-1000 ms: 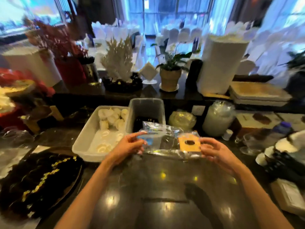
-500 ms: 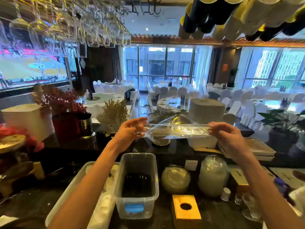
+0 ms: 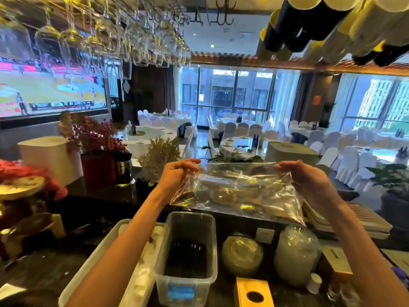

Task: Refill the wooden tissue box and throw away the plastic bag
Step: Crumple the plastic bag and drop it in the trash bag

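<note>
A clear, empty-looking plastic bag (image 3: 241,191) hangs stretched between my two hands at chest height above the bar. My left hand (image 3: 177,173) pinches its upper left corner and my right hand (image 3: 303,176) pinches its upper right corner. The bag droops below them, over the counter's raised ledge. The wooden tissue box (image 3: 254,292), with a round dark hole in its top, stands on the dark counter at the bottom edge, below and between my hands.
A clear plastic tub (image 3: 188,247) with dark contents stands left of the tissue box, beside a white tray (image 3: 93,258). A wrapped jar (image 3: 295,255) and wrapped bowl (image 3: 242,255) stand behind. Wine glasses (image 3: 124,36) hang overhead. A potted plant (image 3: 225,156) sits on the ledge.
The view tilted up from the counter to the room. My hands lifted the bag off the counter, and it has unfolded from a flat strip to hang open downward.
</note>
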Motion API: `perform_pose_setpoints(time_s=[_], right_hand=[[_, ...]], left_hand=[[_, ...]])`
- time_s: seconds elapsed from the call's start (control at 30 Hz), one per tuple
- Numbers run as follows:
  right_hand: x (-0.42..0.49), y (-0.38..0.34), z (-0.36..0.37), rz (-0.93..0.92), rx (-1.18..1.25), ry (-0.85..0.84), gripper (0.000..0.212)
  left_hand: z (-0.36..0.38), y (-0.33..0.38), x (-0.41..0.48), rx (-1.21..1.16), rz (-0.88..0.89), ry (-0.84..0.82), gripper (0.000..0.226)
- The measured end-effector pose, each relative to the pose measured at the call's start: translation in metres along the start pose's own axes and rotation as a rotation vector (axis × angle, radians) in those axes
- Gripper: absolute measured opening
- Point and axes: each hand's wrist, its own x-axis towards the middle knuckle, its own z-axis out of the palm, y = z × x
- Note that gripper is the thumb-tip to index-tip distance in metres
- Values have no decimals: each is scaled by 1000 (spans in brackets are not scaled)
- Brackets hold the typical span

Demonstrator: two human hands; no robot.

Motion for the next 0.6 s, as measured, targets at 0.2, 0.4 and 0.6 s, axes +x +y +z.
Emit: perform_pose_setpoints(time_s=[0.2,0.4,0.6], right_hand=[[16,-23,20,-218,-279,-39,42],[44,-63,41,-227,-427,-247,54],[62,-86,63,-214,-720,-340,48]], left_hand=[[-14,5,-8,84,3,2,51],[-6,43,0,457,211,-297,43],[28,30,4,518,-84,-721,42]])
